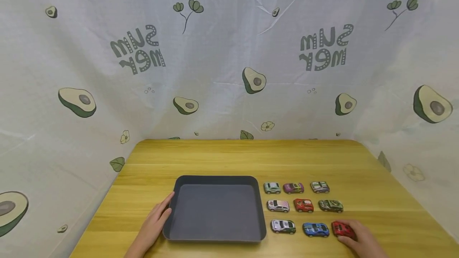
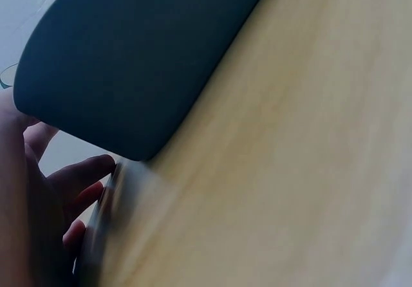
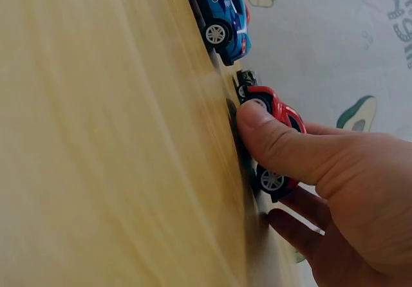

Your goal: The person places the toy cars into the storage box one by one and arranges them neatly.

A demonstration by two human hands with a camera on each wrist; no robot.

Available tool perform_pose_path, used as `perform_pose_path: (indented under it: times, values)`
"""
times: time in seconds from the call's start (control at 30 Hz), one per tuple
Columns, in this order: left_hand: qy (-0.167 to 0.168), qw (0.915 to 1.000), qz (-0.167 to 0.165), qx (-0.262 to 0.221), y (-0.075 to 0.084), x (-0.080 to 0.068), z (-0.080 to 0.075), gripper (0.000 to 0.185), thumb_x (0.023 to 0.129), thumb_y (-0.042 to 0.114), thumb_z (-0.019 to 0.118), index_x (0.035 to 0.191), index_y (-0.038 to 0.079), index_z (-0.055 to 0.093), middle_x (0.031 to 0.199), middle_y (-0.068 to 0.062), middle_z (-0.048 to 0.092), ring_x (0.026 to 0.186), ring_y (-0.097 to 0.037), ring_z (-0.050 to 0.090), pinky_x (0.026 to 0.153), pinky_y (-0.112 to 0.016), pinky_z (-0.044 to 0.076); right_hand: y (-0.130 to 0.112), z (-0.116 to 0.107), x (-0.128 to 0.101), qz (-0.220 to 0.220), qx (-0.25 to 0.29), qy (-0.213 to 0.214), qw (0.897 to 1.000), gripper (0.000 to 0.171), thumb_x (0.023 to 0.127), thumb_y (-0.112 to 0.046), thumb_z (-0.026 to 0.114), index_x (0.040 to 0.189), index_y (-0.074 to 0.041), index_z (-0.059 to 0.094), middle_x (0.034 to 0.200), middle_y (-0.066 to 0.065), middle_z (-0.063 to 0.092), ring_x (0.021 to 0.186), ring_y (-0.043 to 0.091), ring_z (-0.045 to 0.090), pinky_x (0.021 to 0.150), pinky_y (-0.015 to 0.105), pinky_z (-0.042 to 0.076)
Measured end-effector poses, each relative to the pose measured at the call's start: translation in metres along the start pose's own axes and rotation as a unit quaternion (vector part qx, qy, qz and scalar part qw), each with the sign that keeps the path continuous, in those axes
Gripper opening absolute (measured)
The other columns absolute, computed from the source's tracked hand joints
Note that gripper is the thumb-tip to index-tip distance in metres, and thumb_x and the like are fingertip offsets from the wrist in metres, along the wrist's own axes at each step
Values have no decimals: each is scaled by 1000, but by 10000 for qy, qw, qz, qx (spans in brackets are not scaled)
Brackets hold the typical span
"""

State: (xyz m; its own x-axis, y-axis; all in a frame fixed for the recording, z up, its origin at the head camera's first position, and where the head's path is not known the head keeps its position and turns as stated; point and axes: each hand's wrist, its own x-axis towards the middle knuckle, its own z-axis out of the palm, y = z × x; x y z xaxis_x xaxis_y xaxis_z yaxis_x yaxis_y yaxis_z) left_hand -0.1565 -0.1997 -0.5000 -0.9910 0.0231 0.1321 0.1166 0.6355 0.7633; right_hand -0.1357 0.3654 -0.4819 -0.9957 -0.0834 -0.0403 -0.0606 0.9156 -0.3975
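Wooden table (image 1: 376, 194) | my left hand (image 1: 155, 222) rests flat against grey tray (image 1: 215, 210) | my right hand (image 1: 362, 242) pinches red toy car (image 1: 343, 229) beside blue car (image 1: 315, 229)

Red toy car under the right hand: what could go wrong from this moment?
1. The right hand pinches the red car by thumb and fingers only; a light grip could let it slip or roll on the table.
2. The blue car sits close beside it, so a sideways lift may knock it out of the neat rows.
3. The left hand merely rests against the tray edge; a bump could shift it.
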Motion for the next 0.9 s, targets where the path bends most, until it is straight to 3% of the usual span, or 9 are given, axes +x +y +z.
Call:
perform_pose_path:
  times: [0.13,0.4,0.6,0.7,0.9]
  values:
    - [-53,10000,-34,20,0,0,-1,44,96,34,41,139,26,38,137,-13,46,125,-35,42,96,-60,34,-8,-2,0,196,140,-140,9996,52,78,-22,68,113,12,53,105,29,57,97,42,55,76,45,47]
    - [-6,10000,10,12,-1,1,1,43,96,34,41,139,26,38,137,-12,47,125,-34,43,96,-59,34,-24,-8,-5,429,513,251,9974,56,77,-22,69,118,12,51,103,27,58,91,34,57,67,31,47]
    - [-70,10000,-45,41,-1,3,1,44,97,35,39,140,26,38,137,-12,47,125,-35,42,95,-61,33,-48,-14,-7,143,371,584,9975,56,78,-27,69,118,8,53,105,28,58,94,42,56,72,47,50]
    - [-61,10000,-49,41,-2,2,1,44,97,35,39,139,26,38,136,-12,47,125,-34,42,96,-61,33,-60,-15,-7,-60,210,862,9960,52,77,-24,70,115,7,56,101,24,60,91,40,57,70,48,50]
    - [-56,10000,-52,7,-2,2,1,43,97,35,40,139,27,38,137,-11,46,125,-35,41,95,-61,33,-81,-17,-4,-106,307,895,9955,52,81,-30,67,118,5,55,111,29,57,99,47,53,74,54,48]
